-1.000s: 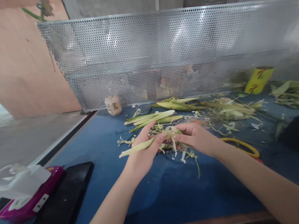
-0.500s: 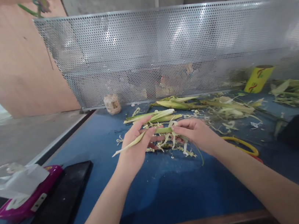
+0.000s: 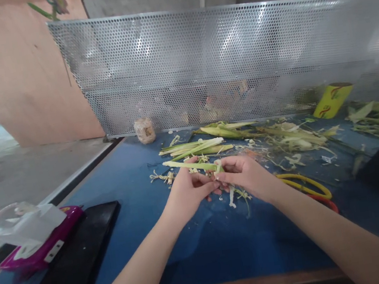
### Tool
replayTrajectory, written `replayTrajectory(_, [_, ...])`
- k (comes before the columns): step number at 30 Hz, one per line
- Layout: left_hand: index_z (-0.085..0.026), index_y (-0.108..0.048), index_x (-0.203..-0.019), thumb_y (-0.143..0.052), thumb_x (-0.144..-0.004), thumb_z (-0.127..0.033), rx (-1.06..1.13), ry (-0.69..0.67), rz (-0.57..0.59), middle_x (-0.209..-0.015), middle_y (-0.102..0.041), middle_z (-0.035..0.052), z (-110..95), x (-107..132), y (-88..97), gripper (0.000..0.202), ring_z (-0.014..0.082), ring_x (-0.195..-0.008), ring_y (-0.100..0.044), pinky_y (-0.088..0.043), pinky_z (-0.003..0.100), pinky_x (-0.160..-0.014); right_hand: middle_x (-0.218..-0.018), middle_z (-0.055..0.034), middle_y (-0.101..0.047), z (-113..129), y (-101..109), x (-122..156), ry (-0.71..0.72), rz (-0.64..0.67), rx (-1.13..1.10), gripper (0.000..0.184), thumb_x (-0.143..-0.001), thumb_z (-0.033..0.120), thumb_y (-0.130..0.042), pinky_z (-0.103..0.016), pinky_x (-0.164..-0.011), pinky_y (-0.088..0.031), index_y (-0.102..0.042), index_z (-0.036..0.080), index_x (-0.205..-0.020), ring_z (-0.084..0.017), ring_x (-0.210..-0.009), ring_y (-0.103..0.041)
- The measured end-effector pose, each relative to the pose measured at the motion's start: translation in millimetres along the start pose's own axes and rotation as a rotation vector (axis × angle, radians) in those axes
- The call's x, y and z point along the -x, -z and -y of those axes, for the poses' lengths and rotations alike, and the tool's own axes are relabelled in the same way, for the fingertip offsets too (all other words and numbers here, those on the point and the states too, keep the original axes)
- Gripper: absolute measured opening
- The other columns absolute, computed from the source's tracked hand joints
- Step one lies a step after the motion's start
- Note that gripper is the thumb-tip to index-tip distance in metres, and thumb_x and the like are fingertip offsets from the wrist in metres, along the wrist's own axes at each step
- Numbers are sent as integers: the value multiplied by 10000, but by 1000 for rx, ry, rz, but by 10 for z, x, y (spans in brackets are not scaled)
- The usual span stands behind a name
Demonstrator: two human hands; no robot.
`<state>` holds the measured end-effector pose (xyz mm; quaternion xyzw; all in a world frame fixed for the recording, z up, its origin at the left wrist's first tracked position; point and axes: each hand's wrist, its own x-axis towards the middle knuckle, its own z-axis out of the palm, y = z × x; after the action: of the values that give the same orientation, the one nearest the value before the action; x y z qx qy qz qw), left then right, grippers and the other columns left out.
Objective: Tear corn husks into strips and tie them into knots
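Over the middle of the blue table (image 3: 139, 186), my left hand (image 3: 189, 191) and my right hand (image 3: 245, 174) meet fingertip to fingertip. Both are closed on a pale green leaf strip (image 3: 187, 165) that runs from the fingers out to the left, roughly level. Thin shreds (image 3: 234, 194) dangle under my right hand. Just behind the hands lies a small bundle of trimmed green stalks (image 3: 197, 148).
More leaves and husks (image 3: 280, 135) are strewn across the back right, near a yellow cup (image 3: 332, 100). Yellow and red scissors (image 3: 310, 186) lie right of my right hand. A black tray (image 3: 68, 262) and magenta tissue box (image 3: 38, 243) sit left. A perforated metal screen (image 3: 220, 62) backs the table.
The leaf strip's free end has swung up from hanging low left to lying level. My hands have drawn closer together and my left fingers have curled in.
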<state>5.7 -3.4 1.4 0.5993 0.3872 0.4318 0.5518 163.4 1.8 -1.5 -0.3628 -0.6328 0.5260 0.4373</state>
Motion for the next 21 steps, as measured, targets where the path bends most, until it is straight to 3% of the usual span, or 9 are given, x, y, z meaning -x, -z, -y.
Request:
replayTrajectory(5, [-135, -258, -1202, -668, -676, -151, -8, 17, 49, -565, -634, -26, -1, 29, 9, 667, 169, -589, -643, -445, 234, -476, -600, 32, -566, -8, -3, -6, -2, -149, -36, 178, -615, 263, -727, -218, -487, -381, -612, 163, -707, -59, -467, -464])
replayTrajectory(11, [-174, -361, -1012, -697, -658, -257, -66, 65, 131, -594, -642, -8, -42, 59, 26, 494, 216, -656, -669, -462, 251, -479, -598, 26, -572, -2, -14, -14, -18, -201, -81, 203, -591, 279, -736, -228, -472, -373, -629, 161, -716, -64, -455, -457])
replayTrajectory(14, [-165, -377, -1002, -679, -669, -307, -156, 70, 140, -611, -645, 14, -55, 71, 41, 471, 219, -638, -658, -460, 277, -489, -601, 25, -583, 10, -16, -13, -29, -238, -75, 206, -585, 277, -737, -229, -477, -373, -638, 168, -728, -63, -454, -447])
replayTrajectory(16, [-163, -393, -1039, -671, -671, -315, -223, 16, 77, -740, -666, 57, -56, 75, 45, 485, 221, -728, -649, -476, 310, -563, -641, 14, -611, 0, -8, -17, -13, -253, -82, 184, -601, 274, -726, -233, -529, -401, -647, 178, -738, -75, -509, -487])
replayTrajectory(18, [-179, -415, -1085, -688, -646, -337, -276, -65, 8, -1003, -631, 109, -51, 72, 44, 541, 240, -919, -602, -479, 339, -664, -698, 11, -639, -20, 0, -22, 9, -248, -120, 157, -606, 257, -725, -237, -622, -430, -653, 195, -732, -94, -614, -548])
replayTrajectory(21, [-209, -407, -1162, -711, -612, -371, -261, -152, -17, -1195, -525, 107, -38, 56, 32, 649, 250, -1075, -509, -456, 347, -754, -732, 26, -649, -43, -8, -22, 12, -184, -175, 125, -601, 246, -734, -237, -682, -436, -654, 214, -693, -105, -705, -577])
